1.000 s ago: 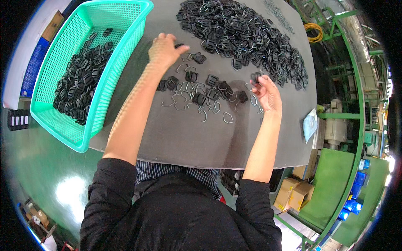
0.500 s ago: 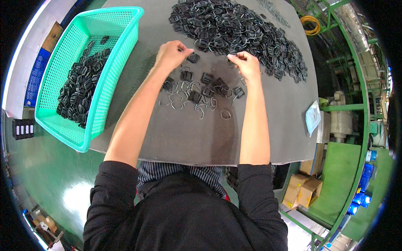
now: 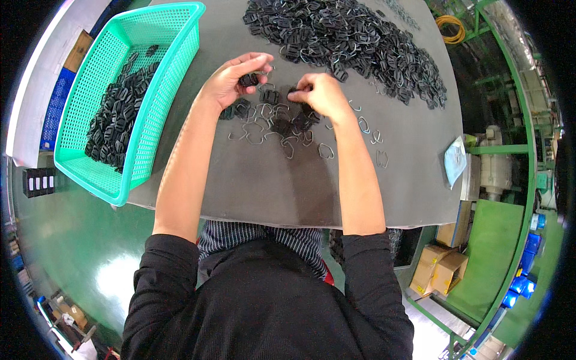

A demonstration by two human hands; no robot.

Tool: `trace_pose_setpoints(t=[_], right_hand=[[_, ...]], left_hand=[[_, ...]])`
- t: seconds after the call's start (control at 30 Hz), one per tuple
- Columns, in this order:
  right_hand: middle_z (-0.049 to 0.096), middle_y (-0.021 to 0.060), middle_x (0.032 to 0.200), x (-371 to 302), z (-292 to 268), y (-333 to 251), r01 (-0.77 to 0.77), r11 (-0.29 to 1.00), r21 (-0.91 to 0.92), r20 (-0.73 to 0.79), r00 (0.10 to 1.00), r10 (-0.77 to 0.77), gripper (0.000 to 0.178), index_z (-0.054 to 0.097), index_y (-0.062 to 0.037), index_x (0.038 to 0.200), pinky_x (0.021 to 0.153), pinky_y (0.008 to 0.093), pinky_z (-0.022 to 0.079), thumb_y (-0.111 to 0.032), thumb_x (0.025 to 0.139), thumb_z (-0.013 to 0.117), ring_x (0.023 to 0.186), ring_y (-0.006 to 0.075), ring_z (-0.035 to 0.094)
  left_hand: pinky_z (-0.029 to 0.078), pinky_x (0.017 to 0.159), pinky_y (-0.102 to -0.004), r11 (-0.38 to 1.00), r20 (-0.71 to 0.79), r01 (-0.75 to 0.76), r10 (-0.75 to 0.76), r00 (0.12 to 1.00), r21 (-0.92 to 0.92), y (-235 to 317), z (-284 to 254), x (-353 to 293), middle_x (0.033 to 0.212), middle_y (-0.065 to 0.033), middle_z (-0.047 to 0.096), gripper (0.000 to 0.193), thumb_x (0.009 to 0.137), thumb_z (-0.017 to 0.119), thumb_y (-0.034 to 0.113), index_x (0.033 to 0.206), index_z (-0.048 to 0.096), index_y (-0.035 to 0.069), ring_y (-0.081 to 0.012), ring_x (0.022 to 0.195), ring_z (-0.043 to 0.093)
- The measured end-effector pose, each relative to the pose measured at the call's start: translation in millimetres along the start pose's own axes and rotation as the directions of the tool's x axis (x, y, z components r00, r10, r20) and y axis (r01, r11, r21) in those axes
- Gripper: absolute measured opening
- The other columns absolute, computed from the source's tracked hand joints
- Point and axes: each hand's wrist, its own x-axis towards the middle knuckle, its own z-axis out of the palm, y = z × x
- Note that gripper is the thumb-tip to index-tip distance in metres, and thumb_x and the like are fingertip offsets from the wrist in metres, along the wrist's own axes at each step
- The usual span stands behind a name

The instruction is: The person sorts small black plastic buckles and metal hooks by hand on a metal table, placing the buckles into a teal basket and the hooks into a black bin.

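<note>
My left hand [image 3: 231, 78] is turned partly palm-up, its fingers curled round a black plastic buckle [image 3: 248, 80] with a bit of metal wire showing by the fingertips. To its right, my right hand [image 3: 324, 95] pinches another black buckle [image 3: 294, 92], mostly covered by the fingers. Between and below the hands, loose black buckles [image 3: 281, 125] lie mixed with bent metal wire rings [image 3: 254, 133]. A single wire ring [image 3: 325, 151] sits apart, nearer to me. Beyond the hands spreads a large heap of black buckles with wire rings [image 3: 336, 36].
A green plastic basket [image 3: 133, 171], partly filled with black buckles [image 3: 117, 120], stands at the left of the grey table [image 3: 252, 192]. A light blue face mask [image 3: 455, 162] lies at the right edge. Cardboard boxes [image 3: 438, 270] are below on the right.
My left hand has turned more palm-up and drawn slightly left. My right hand has come left and nearer from the heap's edge, closer to the left hand.
</note>
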Motion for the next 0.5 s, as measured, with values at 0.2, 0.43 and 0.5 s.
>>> trace_pose_setpoints(t=[0.2, 0.43, 0.5], right_hand=[[0.060, 0.0047, 0.091, -72.7, -47.2, 46.8, 0.014, 0.367, 0.930, -0.058, 0.992, 0.109, 0.026, 0.055, -0.0091, 0.101, 0.044, 0.0178, 0.036, -0.016, 0.079, 0.067, 0.065, 0.0085, 0.056], [0.065, 0.0118, 0.078, -79.4, -35.3, 70.2, -0.297, 0.952, -0.073, -0.278, 0.923, 0.266, 0.033, 0.066, -0.0043, 0.086, 0.068, 0.0325, 0.048, -0.029, 0.066, 0.076, 0.070, 0.0229, 0.062], [0.066, 0.0115, 0.079, -79.3, -34.9, 71.2, -0.291, 0.955, -0.060, -0.243, 0.932, 0.269, 0.033, 0.066, -0.0044, 0.087, 0.066, 0.0325, 0.048, -0.029, 0.067, 0.076, 0.069, 0.0222, 0.062]], left_hand=[[0.046, 0.059, -0.0327, 0.517, 0.033, -0.117, 0.168, 0.985, 0.848, -42.4, 42.9, 25.5, 0.077, -0.0081, 0.065, 0.033, 0.074, 0.071, 0.033, 0.095, 0.065, 0.008, -0.0187, 0.064, 0.059], [0.049, 0.074, -0.0378, 0.354, 0.132, -0.181, 0.157, 0.979, 0.918, -44.2, 79.1, 22.0, 0.084, -0.0141, 0.066, 0.026, 0.072, 0.071, 0.026, 0.085, 0.066, 0.004, -0.0303, 0.081, 0.064], [0.049, 0.070, -0.0352, 0.552, 0.173, -0.241, 0.173, 0.970, 0.798, -33.4, 67.3, 21.8, 0.081, -0.0138, 0.067, 0.025, 0.075, 0.069, 0.026, 0.085, 0.067, 0.004, -0.0259, 0.074, 0.064]])
